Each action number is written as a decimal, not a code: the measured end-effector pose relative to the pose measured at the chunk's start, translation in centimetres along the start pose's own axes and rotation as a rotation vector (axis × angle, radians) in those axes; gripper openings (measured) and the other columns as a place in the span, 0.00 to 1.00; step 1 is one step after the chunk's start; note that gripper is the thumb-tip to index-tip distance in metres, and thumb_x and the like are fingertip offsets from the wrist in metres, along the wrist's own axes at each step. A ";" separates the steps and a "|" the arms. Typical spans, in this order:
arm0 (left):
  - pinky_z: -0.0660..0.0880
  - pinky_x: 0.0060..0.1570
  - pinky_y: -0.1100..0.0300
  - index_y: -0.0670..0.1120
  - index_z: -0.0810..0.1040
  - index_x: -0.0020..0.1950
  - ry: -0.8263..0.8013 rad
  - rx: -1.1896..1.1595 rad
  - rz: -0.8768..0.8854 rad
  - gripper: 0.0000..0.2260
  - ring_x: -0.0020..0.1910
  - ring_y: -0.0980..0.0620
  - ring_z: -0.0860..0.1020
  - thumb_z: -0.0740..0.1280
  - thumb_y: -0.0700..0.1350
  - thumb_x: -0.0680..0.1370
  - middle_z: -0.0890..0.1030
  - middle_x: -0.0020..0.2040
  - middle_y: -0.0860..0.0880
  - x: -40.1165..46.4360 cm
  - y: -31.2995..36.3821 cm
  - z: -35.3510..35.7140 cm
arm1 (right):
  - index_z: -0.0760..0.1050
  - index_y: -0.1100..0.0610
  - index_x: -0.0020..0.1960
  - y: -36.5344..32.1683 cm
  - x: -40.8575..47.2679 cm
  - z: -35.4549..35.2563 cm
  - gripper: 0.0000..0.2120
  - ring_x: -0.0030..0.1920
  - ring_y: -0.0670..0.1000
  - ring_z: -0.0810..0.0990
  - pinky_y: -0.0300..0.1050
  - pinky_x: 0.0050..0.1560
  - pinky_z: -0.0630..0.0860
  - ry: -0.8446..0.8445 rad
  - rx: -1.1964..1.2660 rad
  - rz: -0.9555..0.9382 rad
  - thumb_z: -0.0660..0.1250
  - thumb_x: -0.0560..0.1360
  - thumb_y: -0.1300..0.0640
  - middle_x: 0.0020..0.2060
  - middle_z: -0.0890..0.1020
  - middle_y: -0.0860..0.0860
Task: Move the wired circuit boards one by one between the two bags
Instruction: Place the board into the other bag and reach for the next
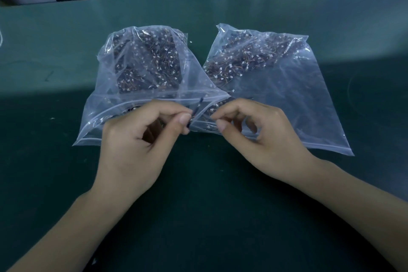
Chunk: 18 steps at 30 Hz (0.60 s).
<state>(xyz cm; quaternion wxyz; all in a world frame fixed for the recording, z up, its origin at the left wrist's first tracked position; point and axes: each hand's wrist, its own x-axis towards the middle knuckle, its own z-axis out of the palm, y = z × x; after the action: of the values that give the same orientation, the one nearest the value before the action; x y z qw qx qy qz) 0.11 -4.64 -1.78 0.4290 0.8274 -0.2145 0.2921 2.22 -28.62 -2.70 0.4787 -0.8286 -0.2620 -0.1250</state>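
Clear plastic zip bags lie just beyond our left hand, which pinches one dark wired circuit board edge-on, so trailing wires could snag other boards at the right hand's curled fingers.

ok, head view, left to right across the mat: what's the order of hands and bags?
Left clear plastic zip bag of wired boards → left hand, pinching a small dark board → right hand → right clear plastic zip bag, all on the green mat.
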 end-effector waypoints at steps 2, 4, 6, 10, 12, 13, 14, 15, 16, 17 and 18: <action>0.78 0.36 0.51 0.56 0.84 0.55 -0.031 -0.092 -0.062 0.04 0.36 0.49 0.83 0.70 0.52 0.84 0.87 0.45 0.58 -0.4 0.6 0.6 | 0.83 0.52 0.54 -0.3 0.0 0.1 0.04 0.42 0.52 0.81 0.38 0.43 0.73 -0.036 0.073 0.061 0.69 0.84 0.54 0.42 0.84 0.46; 0.77 0.34 0.51 0.56 0.85 0.55 -0.070 -0.129 -0.075 0.05 0.36 0.48 0.82 0.69 0.53 0.84 0.87 0.46 0.58 -0.6 0.9 1.1 | 0.82 0.50 0.52 -0.6 0.0 0.1 0.10 0.39 0.55 0.80 0.53 0.43 0.77 -0.055 0.142 0.132 0.65 0.85 0.47 0.40 0.84 0.47; 0.78 0.36 0.51 0.52 0.85 0.55 -0.108 -0.109 -0.020 0.05 0.37 0.49 0.83 0.70 0.50 0.84 0.87 0.46 0.57 -0.6 1.1 1.2 | 0.81 0.52 0.48 -0.9 0.1 0.0 0.19 0.37 0.60 0.78 0.61 0.43 0.77 -0.054 0.196 0.180 0.61 0.83 0.40 0.38 0.84 0.48; 0.75 0.38 0.61 0.44 0.87 0.55 -0.159 -0.017 0.117 0.05 0.39 0.50 0.82 0.72 0.43 0.83 0.86 0.48 0.54 -0.5 1.2 1.3 | 0.81 0.54 0.44 -0.8 0.2 0.0 0.15 0.35 0.60 0.79 0.63 0.41 0.76 -0.049 0.203 0.156 0.68 0.83 0.45 0.35 0.84 0.50; 0.73 0.38 0.64 0.44 0.87 0.54 -0.186 -0.016 0.135 0.04 0.37 0.52 0.80 0.73 0.43 0.83 0.85 0.48 0.54 -0.5 1.3 1.3 | 0.81 0.56 0.49 -0.6 0.2 0.1 0.08 0.35 0.57 0.81 0.61 0.40 0.77 -0.049 0.289 0.140 0.70 0.82 0.52 0.35 0.84 0.51; 0.73 0.37 0.65 0.45 0.87 0.54 -0.197 -0.029 0.132 0.04 0.37 0.53 0.80 0.73 0.43 0.83 0.84 0.47 0.54 -0.6 1.4 1.3 | 0.81 0.57 0.52 -0.5 0.2 0.2 0.06 0.36 0.55 0.82 0.58 0.40 0.78 -0.045 0.322 0.129 0.71 0.82 0.54 0.36 0.84 0.51; 0.72 0.36 0.65 0.46 0.87 0.53 -0.198 -0.052 0.119 0.04 0.36 0.53 0.79 0.72 0.44 0.83 0.83 0.45 0.54 -0.7 1.5 1.3 | 0.80 0.57 0.55 -0.5 0.2 0.2 0.05 0.37 0.53 0.83 0.54 0.40 0.78 -0.037 0.338 0.116 0.72 0.81 0.56 0.36 0.84 0.51; 0.72 0.36 0.64 0.48 0.85 0.52 -0.185 -0.084 0.089 0.04 0.35 0.53 0.78 0.71 0.46 0.83 0.81 0.42 0.55 -0.7 1.7 1.3 | 0.80 0.57 0.56 -0.4 0.2 0.2 0.06 0.38 0.53 0.83 0.54 0.40 0.78 -0.031 0.349 0.100 0.73 0.81 0.57 0.36 0.84 0.50; 0.72 0.36 0.65 0.50 0.83 0.51 -0.159 -0.117 0.044 0.04 0.34 0.52 0.77 0.70 0.48 0.83 0.79 0.38 0.55 -0.7 1.7 1.2 | 0.80 0.57 0.56 -0.4 0.2 0.3 0.06 0.39 0.53 0.84 0.54 0.40 0.78 -0.026 0.357 0.084 0.73 0.80 0.58 0.37 0.84 0.50; 0.71 0.36 0.65 0.51 0.81 0.50 -0.131 -0.142 -0.007 0.05 0.33 0.52 0.75 0.70 0.50 0.83 0.76 0.36 0.54 -0.7 1.8 1.1 | 0.80 0.56 0.56 -0.4 0.2 0.3 0.06 0.39 0.53 0.84 0.54 0.40 0.78 -0.022 0.364 0.068 0.74 0.80 0.58 0.37 0.84 0.50; 0.70 0.36 0.66 0.51 0.79 0.49 -0.116 -0.150 -0.050 0.06 0.33 0.52 0.74 0.69 0.51 0.83 0.75 0.35 0.53 -0.7 1.7 1.0 | 0.80 0.56 0.55 -0.4 0.2 0.3 0.07 0.39 0.53 0.84 0.53 0.40 0.78 -0.018 0.373 0.054 0.74 0.79 0.57 0.36 0.84 0.50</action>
<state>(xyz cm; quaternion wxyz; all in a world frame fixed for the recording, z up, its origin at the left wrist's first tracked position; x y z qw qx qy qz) -1.10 -6.33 -1.70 0.4836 0.8137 -0.2396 0.2159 2.13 -28.09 -2.47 0.6249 -0.7333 -0.2624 -0.0539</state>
